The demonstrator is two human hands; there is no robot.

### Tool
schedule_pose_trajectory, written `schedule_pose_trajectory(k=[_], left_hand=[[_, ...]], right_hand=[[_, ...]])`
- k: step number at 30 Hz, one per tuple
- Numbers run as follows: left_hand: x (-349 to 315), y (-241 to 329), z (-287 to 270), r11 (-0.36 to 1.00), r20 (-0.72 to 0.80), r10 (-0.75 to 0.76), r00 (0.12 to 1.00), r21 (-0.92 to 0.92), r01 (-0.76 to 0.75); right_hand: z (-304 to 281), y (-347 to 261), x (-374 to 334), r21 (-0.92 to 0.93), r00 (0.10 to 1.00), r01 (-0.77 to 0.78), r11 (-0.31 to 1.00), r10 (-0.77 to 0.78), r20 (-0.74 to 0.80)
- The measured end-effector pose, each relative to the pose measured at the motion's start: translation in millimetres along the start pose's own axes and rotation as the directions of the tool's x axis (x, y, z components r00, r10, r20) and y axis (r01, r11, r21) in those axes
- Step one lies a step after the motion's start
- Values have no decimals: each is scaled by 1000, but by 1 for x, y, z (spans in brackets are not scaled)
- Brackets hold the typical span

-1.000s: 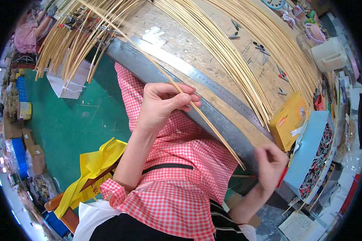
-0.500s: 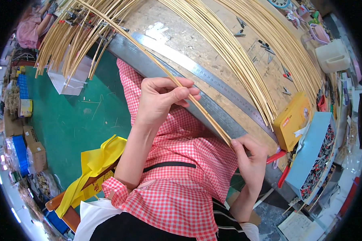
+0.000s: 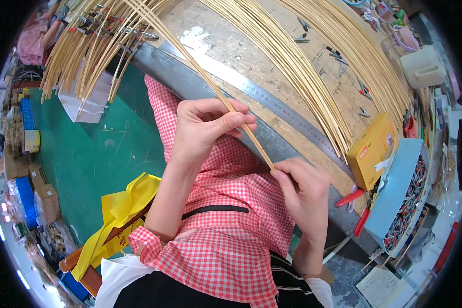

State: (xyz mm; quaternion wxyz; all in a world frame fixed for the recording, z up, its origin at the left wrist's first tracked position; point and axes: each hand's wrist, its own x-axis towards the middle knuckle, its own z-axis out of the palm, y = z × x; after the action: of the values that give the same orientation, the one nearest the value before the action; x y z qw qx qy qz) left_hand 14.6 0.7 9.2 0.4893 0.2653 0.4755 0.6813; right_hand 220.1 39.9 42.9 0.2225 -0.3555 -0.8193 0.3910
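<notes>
A few thin bamboo strips [image 3: 207, 78], laid together lengthwise, slant from the far left down toward my lap. My left hand [image 3: 206, 126] pinches them partway along between thumb and fingers. At their near end, the thumb and index finger of my right hand [image 3: 305, 190] are closed on the tips. The strips pass above a steel ruler [image 3: 272, 102] lying along the table's near side. Beyond the ruler, a long row of bamboo strips [image 3: 297, 66] rests on the wooden tabletop. Their far end runs out toward the top edge of the view.
Clamped bamboo strips [image 3: 87, 51] overhang the table at the far left. Small clips [image 3: 339, 55] are scattered on the tabletop. To the right are a yellow box [image 3: 372, 151], red-handled pliers [image 3: 350, 198] and a blue box of clips [image 3: 395, 200]. Another person's gloved hand [image 3: 62, 13] shows far left.
My right hand has moved left and slightly up, closer to my left hand. The strips now slant more steeply, their far part shifted right. My left hand stays nearly in place.
</notes>
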Motion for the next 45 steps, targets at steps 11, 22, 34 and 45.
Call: schedule_pose_trajectory(k=[11, 22, 34, 45], left_hand=[[-1, 9, 11, 998, 17, 40, 999, 41, -41], [-1, 19, 64, 821, 481, 314, 819, 296, -488], [18, 16, 63, 654, 587, 399, 705, 357, -667], [6, 12, 64, 668, 462, 462, 757, 380, -640]], right_hand=[[4, 9, 5, 224, 993, -71, 972, 47, 109], [-33, -34, 32, 484, 885, 175, 857, 78, -459], [-32, -28, 23, 270, 857, 254, 929, -87, -507], [-24, -30, 34, 218, 785, 185, 958, -11, -620]])
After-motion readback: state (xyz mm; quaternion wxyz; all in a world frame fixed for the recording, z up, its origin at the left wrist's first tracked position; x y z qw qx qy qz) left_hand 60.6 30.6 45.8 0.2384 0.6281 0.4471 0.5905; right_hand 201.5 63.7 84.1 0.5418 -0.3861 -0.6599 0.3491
